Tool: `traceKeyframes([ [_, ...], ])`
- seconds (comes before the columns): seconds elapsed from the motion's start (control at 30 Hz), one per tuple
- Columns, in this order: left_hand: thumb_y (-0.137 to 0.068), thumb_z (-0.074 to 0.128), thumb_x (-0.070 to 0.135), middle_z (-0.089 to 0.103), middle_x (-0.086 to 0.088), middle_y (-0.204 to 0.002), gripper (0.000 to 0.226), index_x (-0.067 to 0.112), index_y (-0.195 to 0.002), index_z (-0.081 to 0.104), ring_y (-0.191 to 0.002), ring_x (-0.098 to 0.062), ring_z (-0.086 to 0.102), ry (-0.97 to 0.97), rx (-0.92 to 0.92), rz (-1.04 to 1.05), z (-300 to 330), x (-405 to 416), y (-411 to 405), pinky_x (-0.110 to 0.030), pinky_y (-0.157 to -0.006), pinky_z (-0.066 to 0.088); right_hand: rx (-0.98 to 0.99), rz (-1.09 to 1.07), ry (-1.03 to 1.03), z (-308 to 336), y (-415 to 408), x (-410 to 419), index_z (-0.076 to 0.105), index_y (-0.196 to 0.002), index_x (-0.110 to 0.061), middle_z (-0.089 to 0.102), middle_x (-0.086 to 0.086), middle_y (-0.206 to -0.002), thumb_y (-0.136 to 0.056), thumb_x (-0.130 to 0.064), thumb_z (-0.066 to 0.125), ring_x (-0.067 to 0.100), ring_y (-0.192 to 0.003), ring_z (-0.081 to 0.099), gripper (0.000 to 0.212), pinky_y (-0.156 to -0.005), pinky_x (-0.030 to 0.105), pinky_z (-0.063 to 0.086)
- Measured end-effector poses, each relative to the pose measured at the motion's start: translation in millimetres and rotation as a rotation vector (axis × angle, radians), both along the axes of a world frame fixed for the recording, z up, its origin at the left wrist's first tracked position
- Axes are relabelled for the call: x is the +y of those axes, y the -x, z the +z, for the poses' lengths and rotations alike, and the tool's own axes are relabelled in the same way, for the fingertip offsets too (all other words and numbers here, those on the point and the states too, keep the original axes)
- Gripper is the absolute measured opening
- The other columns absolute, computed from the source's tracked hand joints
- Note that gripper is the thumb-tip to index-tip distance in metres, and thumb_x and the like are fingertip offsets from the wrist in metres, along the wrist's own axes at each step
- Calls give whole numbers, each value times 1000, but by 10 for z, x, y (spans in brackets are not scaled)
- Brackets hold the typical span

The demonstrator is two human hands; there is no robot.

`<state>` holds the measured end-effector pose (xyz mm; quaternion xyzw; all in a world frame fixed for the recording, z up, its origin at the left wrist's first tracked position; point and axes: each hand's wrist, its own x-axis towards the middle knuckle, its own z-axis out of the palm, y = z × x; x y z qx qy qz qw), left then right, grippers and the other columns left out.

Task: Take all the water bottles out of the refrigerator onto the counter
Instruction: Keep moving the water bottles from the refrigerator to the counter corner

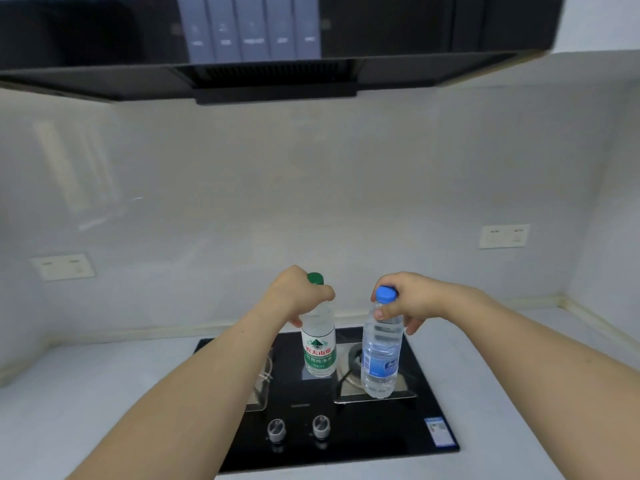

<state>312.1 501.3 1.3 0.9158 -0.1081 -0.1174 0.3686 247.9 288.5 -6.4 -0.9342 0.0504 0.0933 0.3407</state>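
Two full bottles, green-capped [318, 341] and blue-capped [380, 355], are held over the hob [426, 403], necks pinched by left hand [298, 296] and right hand [412, 299] fingers; likely heavy, slippery, better gripped mid-body.

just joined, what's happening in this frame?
A person holds two water bottles by the neck above a black gas hob set in a pale counter. The left hand grips the green-capped bottle; the right hand grips the blue-capped bottle. Both bottles are upright over the hob; whether they rest on it or hang just above is unclear. No refrigerator is in view.
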Motion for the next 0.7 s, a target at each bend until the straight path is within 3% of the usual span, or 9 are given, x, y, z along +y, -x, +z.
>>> traceKeyframes([
  [0.2,-79,68,38,55,-6,-83,35,7,-90,55,-64,-32,66,-22,-16,96,-8,808,-222,-23,-44,43,-13,103,8,-17,-464,803,60,-99,-31,60,2,-103,-80,-36,76,28,-69,69,26,-69,40,61],
  [0.4,-77,69,38,58,-8,-86,34,8,-87,55,-66,-33,68,-14,-20,191,1,1626,-381,-24,-45,46,-27,189,10,-3,-786,1624,61,-100,-27,61,5,-105,-81,-34,76,36,-79,71,26,-69,46,60],
  [0.7,-75,69,38,56,-8,-83,35,7,-84,55,-57,-34,65,-5,-39,286,-23,2840,-540,-29,-53,51,-43,286,-4,-10,-1109,2770,61,-99,-29,60,3,-105,-81,-33,76,33,-83,69,24,-68,43,61],
])
